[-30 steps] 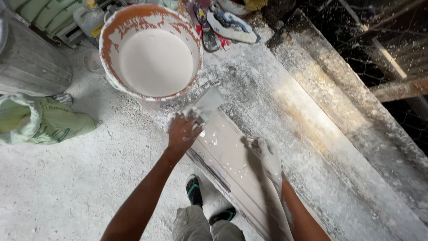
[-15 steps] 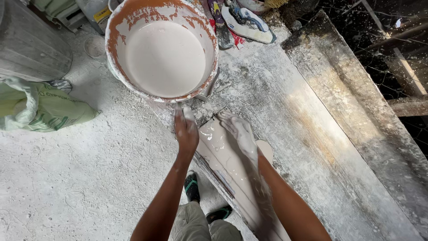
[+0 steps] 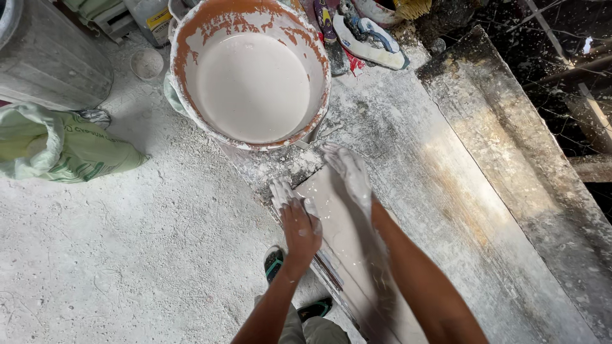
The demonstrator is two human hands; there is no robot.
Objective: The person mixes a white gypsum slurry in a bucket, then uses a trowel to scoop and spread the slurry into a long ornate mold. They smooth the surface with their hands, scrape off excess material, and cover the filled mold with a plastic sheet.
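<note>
The left hand (image 3: 299, 224) lies flat, fingers spread and gripping nothing, on the near left edge of a long, pale, plaster-coated moulding strip (image 3: 347, 255) that runs along the dusty grey work board (image 3: 446, 191). The right hand (image 3: 349, 171), smeared white, is likewise open and pressed palm-down on the far end of the strip, just beside the left one. Touching that end stands a large round bucket with an orange-stained rim, filled with smooth white plaster (image 3: 252, 79). On the powdery concrete floor (image 3: 127, 255), a crumpled pale green sack (image 3: 60, 145) lies by the left edge, well apart from the hands. A green sandal (image 3: 274, 262) shows below the left wrist.
</note>
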